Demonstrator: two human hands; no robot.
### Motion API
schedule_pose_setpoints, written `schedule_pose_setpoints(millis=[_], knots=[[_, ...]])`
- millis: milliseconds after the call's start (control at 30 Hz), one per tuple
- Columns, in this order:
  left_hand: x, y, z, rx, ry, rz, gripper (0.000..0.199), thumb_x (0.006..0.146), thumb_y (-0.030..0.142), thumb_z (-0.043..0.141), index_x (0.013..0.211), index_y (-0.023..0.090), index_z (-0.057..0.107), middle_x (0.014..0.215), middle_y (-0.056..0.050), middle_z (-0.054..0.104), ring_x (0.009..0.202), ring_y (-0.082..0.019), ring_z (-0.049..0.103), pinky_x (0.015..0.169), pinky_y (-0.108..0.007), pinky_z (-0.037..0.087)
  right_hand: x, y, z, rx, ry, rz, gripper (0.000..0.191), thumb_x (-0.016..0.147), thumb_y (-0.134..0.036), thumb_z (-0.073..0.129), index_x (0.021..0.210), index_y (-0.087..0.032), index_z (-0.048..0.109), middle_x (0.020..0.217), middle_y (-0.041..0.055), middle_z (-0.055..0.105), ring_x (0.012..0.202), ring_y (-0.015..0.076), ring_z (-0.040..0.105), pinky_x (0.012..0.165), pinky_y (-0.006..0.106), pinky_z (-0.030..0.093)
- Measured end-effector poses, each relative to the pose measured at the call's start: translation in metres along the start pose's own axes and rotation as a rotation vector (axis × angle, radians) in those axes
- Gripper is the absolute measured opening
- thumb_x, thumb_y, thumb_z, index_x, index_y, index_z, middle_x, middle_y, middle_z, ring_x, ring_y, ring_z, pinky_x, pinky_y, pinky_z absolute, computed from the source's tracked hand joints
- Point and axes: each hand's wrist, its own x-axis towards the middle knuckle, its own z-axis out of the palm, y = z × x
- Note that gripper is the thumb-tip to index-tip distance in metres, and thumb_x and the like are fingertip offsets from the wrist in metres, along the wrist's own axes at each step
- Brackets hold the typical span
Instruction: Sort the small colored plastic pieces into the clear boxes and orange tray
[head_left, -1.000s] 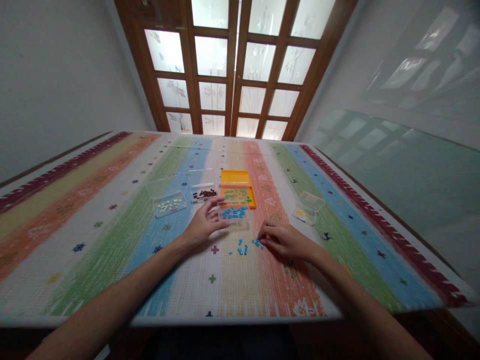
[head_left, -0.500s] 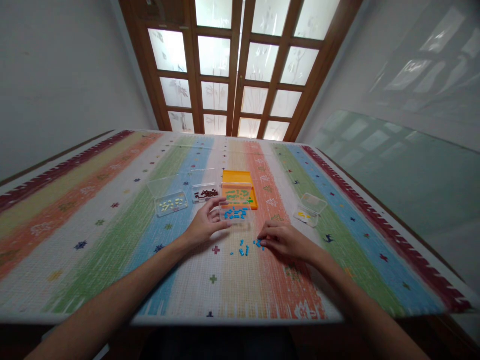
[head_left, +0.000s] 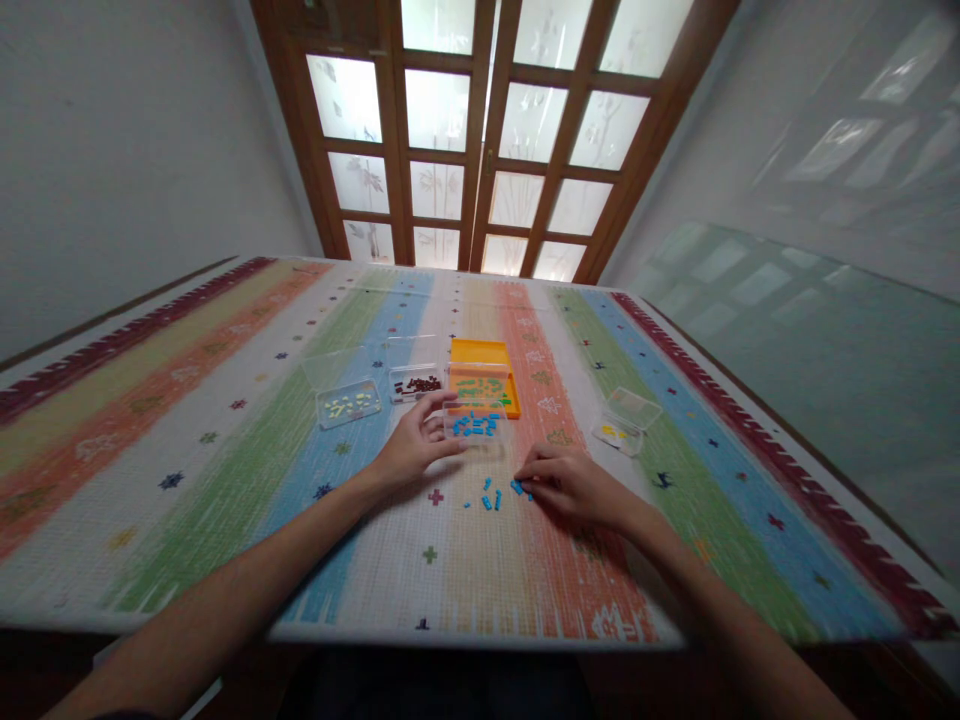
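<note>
My left hand point(head_left: 418, 438) rests at the left side of a clear box point(head_left: 504, 432) of blue pieces, its fingers apart and curved around that edge. My right hand point(head_left: 559, 480) is to the right, with thumb and forefinger pinched on a small blue piece point(head_left: 517, 487) just above or on the cloth. Another blue piece shows partly under its fingers. Between the hands and nearer to me, several loose blue pieces point(head_left: 497, 500) lie on the striped tablecloth point(head_left: 450, 590).
An orange tray point(head_left: 480, 350) and a clear box of green pieces point(head_left: 484, 388) stand behind. Left are clear boxes with dark brown pieces point(head_left: 421, 384) and pale pieces point(head_left: 349, 405). A clear box with yellow pieces point(head_left: 615, 432) stands at the right.
The whole view has shifted slightly, moving the scene a little to the right. The right fingertips have shifted slightly among the blue pieces; my left hand keeps its place by the box.
</note>
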Motion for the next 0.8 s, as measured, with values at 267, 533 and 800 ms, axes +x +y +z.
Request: schedule_pose_setpoints(millis=[267,533,800], knots=[[0.000,-0.002,-0.001,0.018,-0.001,0.014,0.063,0.068,0.022,0.089,0.123,0.024,0.060,0.136,-0.013,0.060,0.116,-0.030,0.066,0.105,-0.054,0.054,0.000,-0.005,-0.006,0.023,-0.024,0.001,0.021,0.097,-0.018,0.060,0.108,-0.020,0.077,0.097,0.0087,0.071,0.085,0.0169,0.065,0.077,0.030,0.050],[0.000,0.001,0.000,-0.005,0.020,-0.028,0.066,0.065,0.020,0.090,0.122,0.024,0.059,0.137,-0.013,0.060,0.117,-0.031,0.067,0.106,-0.054,0.053,-0.001,0.006,-0.007,0.004,-0.027,-0.025,0.019,0.096,-0.017,0.059,0.102,-0.019,0.078,0.095,0.0083,0.071,0.086,0.0182,0.067,0.078,0.031,0.051],[0.000,0.000,-0.001,-0.007,0.000,-0.013,0.065,0.067,0.019,0.089,0.124,0.023,0.059,0.138,-0.014,0.059,0.119,-0.031,0.066,0.103,-0.050,0.055,0.001,0.004,-0.005,-0.019,-0.005,0.002,0.016,0.095,-0.018,0.062,0.098,-0.019,0.078,0.094,0.0084,0.072,0.085,0.0183,0.067,0.077,0.030,0.051]])
